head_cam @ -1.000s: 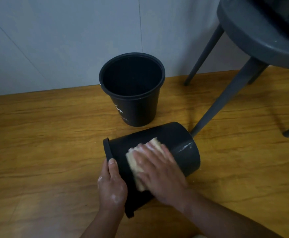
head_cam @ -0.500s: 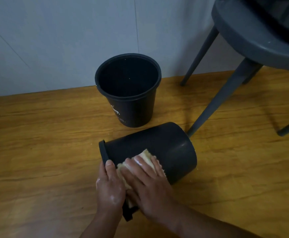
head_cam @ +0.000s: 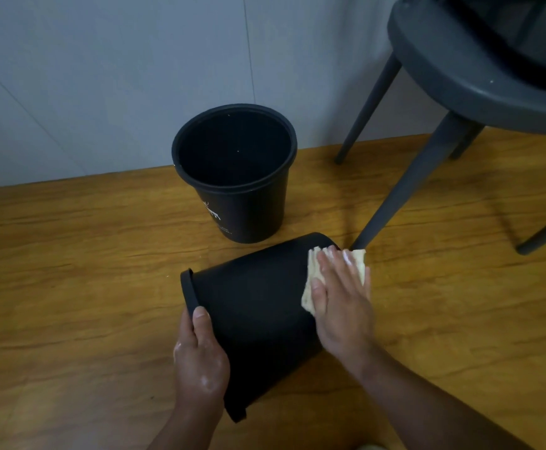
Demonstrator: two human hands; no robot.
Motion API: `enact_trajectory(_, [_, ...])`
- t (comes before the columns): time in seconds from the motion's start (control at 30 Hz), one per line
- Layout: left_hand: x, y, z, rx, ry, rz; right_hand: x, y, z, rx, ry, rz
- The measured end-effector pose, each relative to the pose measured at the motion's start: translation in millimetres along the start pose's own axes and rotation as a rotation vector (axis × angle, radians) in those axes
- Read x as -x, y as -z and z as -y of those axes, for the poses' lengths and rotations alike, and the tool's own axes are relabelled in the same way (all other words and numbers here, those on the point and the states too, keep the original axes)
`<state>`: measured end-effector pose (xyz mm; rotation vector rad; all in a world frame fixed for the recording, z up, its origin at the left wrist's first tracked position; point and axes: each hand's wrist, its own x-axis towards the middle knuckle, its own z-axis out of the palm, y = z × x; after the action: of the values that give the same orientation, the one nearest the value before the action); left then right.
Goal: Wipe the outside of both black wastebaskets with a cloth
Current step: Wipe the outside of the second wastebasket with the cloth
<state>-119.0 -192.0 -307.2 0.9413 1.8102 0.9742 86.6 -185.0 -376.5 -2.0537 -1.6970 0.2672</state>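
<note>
One black wastebasket [head_cam: 255, 306] lies on its side on the wooden floor, rim toward me at the left, base pointing away to the right. My left hand [head_cam: 200, 355] grips its rim at the near left. My right hand [head_cam: 339, 300] lies flat on a pale yellow cloth [head_cam: 310, 280], pressing it against the wastebasket's wall near the base end. A second black wastebasket [head_cam: 252, 206] stands upright behind it, close to the wall, with a small white print on its front. Its inside looks empty.
A dark grey chair [head_cam: 479, 79] stands at the upper right; one of its legs [head_cam: 391, 196] comes down to the floor right beside the lying wastebasket's base. A grey wall [head_cam: 102, 76] runs behind. Wooden floor [head_cam: 70, 287] stretches to the left and right.
My right hand slid the cloth from the rim end of the lying wastebasket, beside my left hand, out to its base end. My left hand kept hold of the rim.
</note>
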Motion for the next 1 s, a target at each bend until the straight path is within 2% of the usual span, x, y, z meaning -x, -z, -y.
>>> enact_trajectory(0.07, [0.1,-1.0,-0.1,0.000,0.003,-0.008,16.4,-3.8,27.3,0.034,0.107,0.070])
enact_trajectory(0.2, [-1.1,-1.3,2.7,-0.038,0.003,-0.026,48.3,-15.5,72.0,0.047,0.494,0.179])
enact_trajectory(0.3, [-1.9,0.5,4.2,-0.054,-0.023,-0.022,48.6,-12.7,74.6,0.071,0.588,0.210])
enact_trajectory(0.37, [-3.1,0.5,3.1,-0.047,-0.014,-0.020,40.0,-8.7,66.4,0.085,0.564,0.238])
enact_trajectory(0.57, [-7.6,2.7,2.4,-0.026,-0.023,0.009,2.3,7.4,23.4,0.148,0.252,0.222])
enact_trajectory(0.77, [-6.1,2.8,-3.6,0.020,-0.038,0.024,-20.4,10.6,-7.3,0.115,0.143,0.152])
enact_trajectory(1.0, [-10.1,6.3,-3.9,-0.037,-0.080,0.029,-18.3,13.6,-2.5,0.059,0.043,0.119])
